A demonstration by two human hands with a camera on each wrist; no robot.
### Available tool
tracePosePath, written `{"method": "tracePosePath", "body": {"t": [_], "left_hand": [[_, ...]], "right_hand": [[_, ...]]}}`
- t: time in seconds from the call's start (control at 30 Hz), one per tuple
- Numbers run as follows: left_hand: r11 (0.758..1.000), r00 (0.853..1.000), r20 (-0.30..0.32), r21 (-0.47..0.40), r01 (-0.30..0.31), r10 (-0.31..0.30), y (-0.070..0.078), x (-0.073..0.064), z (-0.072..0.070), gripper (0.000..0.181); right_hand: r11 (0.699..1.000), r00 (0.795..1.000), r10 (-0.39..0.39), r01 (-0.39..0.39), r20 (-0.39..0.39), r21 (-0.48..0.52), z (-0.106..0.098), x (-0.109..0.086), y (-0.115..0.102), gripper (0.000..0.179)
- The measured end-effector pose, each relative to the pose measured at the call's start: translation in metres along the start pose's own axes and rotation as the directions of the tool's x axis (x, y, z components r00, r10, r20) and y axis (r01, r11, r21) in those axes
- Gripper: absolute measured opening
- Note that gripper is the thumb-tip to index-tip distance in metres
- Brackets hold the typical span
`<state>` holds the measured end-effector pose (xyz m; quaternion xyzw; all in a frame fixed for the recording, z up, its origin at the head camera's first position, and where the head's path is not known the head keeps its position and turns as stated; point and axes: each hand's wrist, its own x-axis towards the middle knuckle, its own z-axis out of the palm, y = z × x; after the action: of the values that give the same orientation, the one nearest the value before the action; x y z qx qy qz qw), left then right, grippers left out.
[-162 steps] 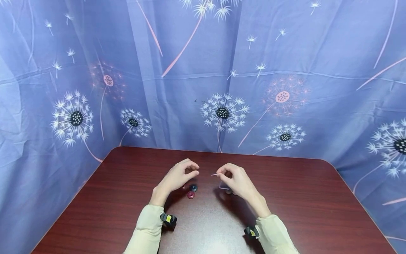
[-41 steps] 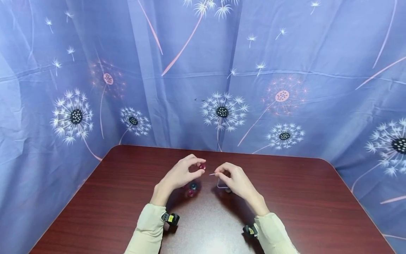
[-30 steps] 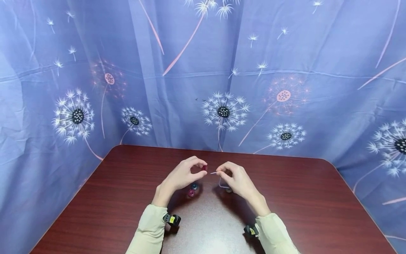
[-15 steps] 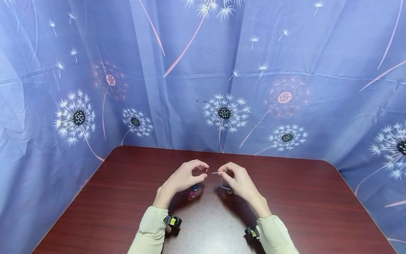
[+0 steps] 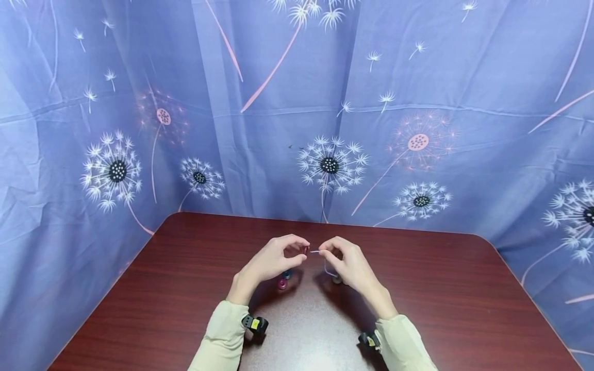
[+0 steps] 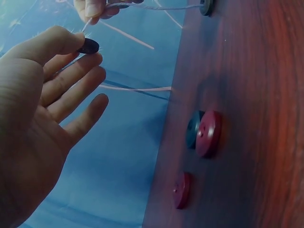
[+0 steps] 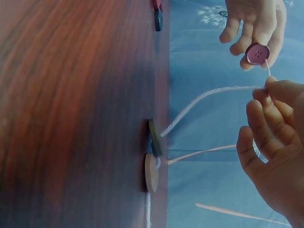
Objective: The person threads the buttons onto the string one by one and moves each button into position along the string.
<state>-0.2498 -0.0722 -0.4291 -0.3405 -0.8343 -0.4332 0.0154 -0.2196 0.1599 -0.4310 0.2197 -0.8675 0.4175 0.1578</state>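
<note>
My left hand (image 5: 269, 263) pinches a dark red four-hole button (image 7: 258, 54) between thumb and fingertip, its face turned toward the cord. Opposite it, my right hand (image 5: 349, 265) pinches a pale cord (image 7: 204, 96) close to its end. A short, straight tip of cord pokes out toward the button. In the right wrist view that tip reaches the button's edge; whether it is in a hole I cannot tell. From the right fingers the cord drops to a dark green button (image 7: 155, 137) and a tan button (image 7: 151, 173), both standing on edge at the table.
Below my left hand two red buttons, one larger (image 6: 209, 134) and one smaller (image 6: 181, 190), lie on the brown table (image 5: 185, 288) with a teal button (image 6: 193, 129). A blue dandelion-print curtain (image 5: 260, 154) hangs behind the table.
Earliest, my left hand shows no button; later it holds the red one. It has since turned the button and moved right, narrowing the gap to the cord tip. My right hand barely moves.
</note>
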Motion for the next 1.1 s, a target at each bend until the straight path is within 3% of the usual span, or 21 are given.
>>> {"method": "tracePosePath", "body": {"t": [1.1], "left_hand": [[1.000,1.000,0.013,-0.003,0.005,-0.004,0.0035,0.0013,0.0044,0.032]], "right_hand": [[1.000,1.000,-0.010,0.010,-0.012,0.008,0.0033,0.0000,-0.0018,0.007]]}}
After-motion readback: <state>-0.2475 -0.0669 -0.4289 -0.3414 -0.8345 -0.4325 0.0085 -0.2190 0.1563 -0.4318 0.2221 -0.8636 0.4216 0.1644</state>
